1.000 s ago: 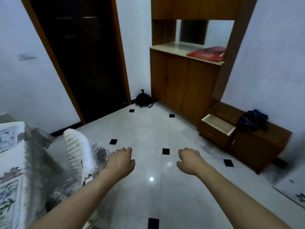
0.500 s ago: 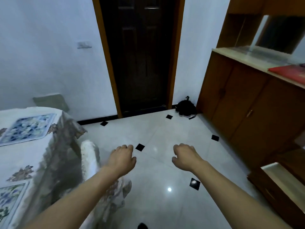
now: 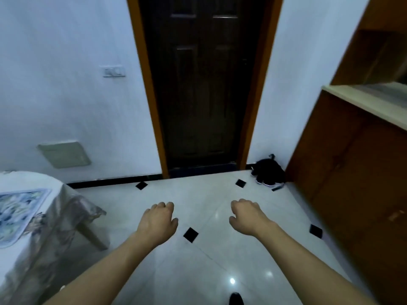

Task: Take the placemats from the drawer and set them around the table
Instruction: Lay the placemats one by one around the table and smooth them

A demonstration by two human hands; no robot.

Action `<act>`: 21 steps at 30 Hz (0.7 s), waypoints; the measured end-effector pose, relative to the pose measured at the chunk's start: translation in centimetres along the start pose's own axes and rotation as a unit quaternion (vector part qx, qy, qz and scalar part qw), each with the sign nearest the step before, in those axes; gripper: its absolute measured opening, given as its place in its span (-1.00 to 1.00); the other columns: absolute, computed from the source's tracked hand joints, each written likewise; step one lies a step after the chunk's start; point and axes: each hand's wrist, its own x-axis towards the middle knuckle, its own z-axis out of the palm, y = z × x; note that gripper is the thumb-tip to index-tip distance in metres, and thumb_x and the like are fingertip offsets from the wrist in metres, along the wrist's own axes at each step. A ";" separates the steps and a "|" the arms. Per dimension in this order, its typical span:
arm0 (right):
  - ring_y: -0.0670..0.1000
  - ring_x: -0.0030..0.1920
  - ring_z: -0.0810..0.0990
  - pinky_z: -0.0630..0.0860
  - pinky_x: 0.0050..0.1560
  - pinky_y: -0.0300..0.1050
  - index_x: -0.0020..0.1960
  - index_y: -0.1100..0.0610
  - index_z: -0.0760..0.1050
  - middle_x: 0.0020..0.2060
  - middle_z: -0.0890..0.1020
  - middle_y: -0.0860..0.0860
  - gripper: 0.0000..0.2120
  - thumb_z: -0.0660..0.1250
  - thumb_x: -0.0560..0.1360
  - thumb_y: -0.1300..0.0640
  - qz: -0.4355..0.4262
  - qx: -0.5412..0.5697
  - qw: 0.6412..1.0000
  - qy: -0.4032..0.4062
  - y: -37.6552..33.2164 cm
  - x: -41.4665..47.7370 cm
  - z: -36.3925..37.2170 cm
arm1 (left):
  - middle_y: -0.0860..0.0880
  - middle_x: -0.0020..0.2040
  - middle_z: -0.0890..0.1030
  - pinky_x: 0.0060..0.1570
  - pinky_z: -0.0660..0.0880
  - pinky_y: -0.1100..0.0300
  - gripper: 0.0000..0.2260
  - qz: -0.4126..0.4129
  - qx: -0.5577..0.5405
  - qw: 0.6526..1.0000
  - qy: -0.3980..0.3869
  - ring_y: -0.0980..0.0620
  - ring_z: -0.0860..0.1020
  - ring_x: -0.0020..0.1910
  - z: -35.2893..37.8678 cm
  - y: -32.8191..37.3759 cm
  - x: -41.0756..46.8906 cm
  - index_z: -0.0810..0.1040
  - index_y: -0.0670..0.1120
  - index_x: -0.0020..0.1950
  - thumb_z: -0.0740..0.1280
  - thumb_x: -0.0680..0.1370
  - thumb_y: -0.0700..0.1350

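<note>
View has swung left: drawer gone, dark panelled door (image 3: 203,84) at twelve o'clock. Left hand (image 3: 157,222) and right hand (image 3: 246,216) empty, fingers curled loosely. Blurry floral placemat (image 3: 15,214), probably, on table (image 3: 50,234) at nine.

**Where things stand in the room**

The door (image 3: 202,84) is straight ahead, in the far wall. To its left on the wall sits a switch plate (image 3: 114,71), and lower, further left, a wall panel (image 3: 65,154). The surface (image 3: 28,227) stands at the left edge, with a placemat (image 3: 16,213) lying on it. The cabinet (image 3: 356,172) stands along the right side. A bag (image 3: 267,170) lies on the floor (image 3: 198,271) between door and cabinet. The left hand (image 3: 157,221) and right hand (image 3: 247,216) are over the floor, apart from each other.
</note>
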 end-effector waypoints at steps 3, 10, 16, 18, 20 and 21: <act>0.08 -0.13 0.38 0.31 -0.01 -0.01 -0.10 0.06 0.31 -0.14 0.41 0.01 -0.87 0.20 0.50 0.01 -0.072 -0.005 0.997 0.001 -0.7 10.7 -1.0 | -0.07 0.04 0.56 -0.09 0.40 0.07 -0.74 -0.091 0.015 0.996 -0.003 -0.08 0.52 0.01 -0.1 -3.0 5.1 0.44 -0.07 0.11 0.19 0.55 0.07; 0.05 -0.12 0.44 0.33 -0.08 -0.06 -0.08 0.05 0.37 -0.13 0.45 -0.01 -0.86 0.19 0.53 -0.02 -0.310 -0.045 0.949 -0.030 -13.8 30.3 -3.1 | -0.18 0.14 0.55 0.05 0.43 -0.02 -0.70 -0.337 -0.009 0.941 -0.004 -0.21 0.51 0.11 -2.2 -12.9 8.0 0.43 -0.10 0.17 0.18 0.53 0.04; 0.11 -0.09 0.53 0.51 -0.04 -0.01 -0.04 0.15 0.45 -0.10 0.55 0.07 -0.79 0.20 0.51 0.00 -0.449 -0.053 0.891 -0.036 -28.7 37.9 -4.0 | -0.21 0.22 0.53 0.12 0.44 -0.04 -0.67 -0.487 -0.031 0.872 0.031 -0.24 0.49 0.20 -2.7 -23.2 5.7 0.44 -0.09 0.21 0.17 0.56 0.08; 0.13 -0.10 0.55 0.51 -0.04 -0.02 -0.08 0.12 0.43 -0.10 0.57 0.07 -0.81 0.21 0.50 -0.01 -0.477 -0.053 0.876 -0.038 -33.5 40.4 -3.4 | -0.19 0.21 0.54 0.11 0.44 -0.02 -0.62 -0.513 -0.024 0.858 0.027 -0.22 0.49 0.18 -2.2 -27.3 5.6 0.43 -0.08 0.26 0.17 0.54 0.10; 0.14 -0.09 0.56 0.49 -0.06 -0.05 -0.10 0.08 0.40 -0.10 0.57 0.06 -0.82 0.21 0.49 -0.03 -0.496 -0.063 0.865 -0.045 -37.9 43.1 -2.4 | -0.17 0.18 0.55 0.06 0.43 0.02 -0.64 -0.531 -0.023 0.847 0.021 -0.19 0.50 0.15 -1.7 -31.7 5.9 0.43 -0.07 0.25 0.19 0.52 0.08; 0.14 -0.10 0.55 0.46 -0.08 -0.05 -0.11 0.07 0.39 -0.11 0.55 0.06 -0.83 0.20 0.49 -0.04 -0.500 -0.068 0.862 -0.051 -39.6 44.2 -2.1 | -0.16 0.15 0.56 0.03 0.43 0.03 -0.66 -0.537 -0.020 0.843 0.020 -0.18 0.51 0.13 -1.5 -33.5 6.1 0.44 -0.07 0.22 0.19 0.52 0.07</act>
